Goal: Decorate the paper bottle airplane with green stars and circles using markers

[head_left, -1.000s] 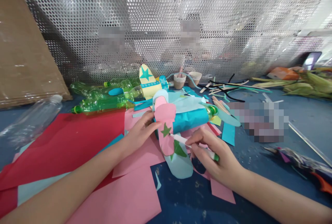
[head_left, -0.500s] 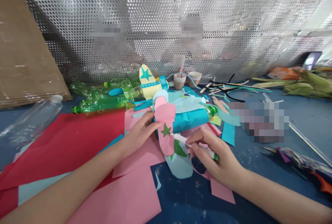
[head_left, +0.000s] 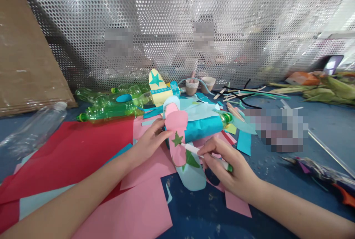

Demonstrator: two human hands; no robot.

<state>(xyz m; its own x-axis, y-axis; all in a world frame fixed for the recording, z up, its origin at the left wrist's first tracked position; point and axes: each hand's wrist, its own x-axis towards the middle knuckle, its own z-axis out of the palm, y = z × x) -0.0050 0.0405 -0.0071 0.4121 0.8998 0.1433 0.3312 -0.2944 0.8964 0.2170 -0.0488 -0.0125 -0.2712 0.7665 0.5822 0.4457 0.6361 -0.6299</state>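
A toy airplane, a bottle wrapped in blue paper (head_left: 203, 127), lies in the middle with its green cap end to the right. At its near left end is a pink paper tail piece (head_left: 176, 120) bearing a green star (head_left: 176, 139). My left hand (head_left: 152, 137) grips that end, thumb on the pink paper and fingers partly hidden behind. In my right hand (head_left: 231, 161) is a white marker with a green end (head_left: 191, 149), its tip at the star's lower right edge. A light blue paper wing with a green star (head_left: 191, 178) stretches toward me below the pink piece.
Red paper (head_left: 91, 146) and pink sheets (head_left: 133, 209) cover the left side. Green bottles (head_left: 113, 109) and a yellow paper-wrapped model (head_left: 161, 93) stand behind. Two small cups (head_left: 191, 87) are against the perforated metal screen (head_left: 166, 17). A glue gun (head_left: 324, 172) lies at right.
The marker tip has shifted slightly down and left along the star's edge, moved by my right hand. My left hand and the airplane stay where they were.
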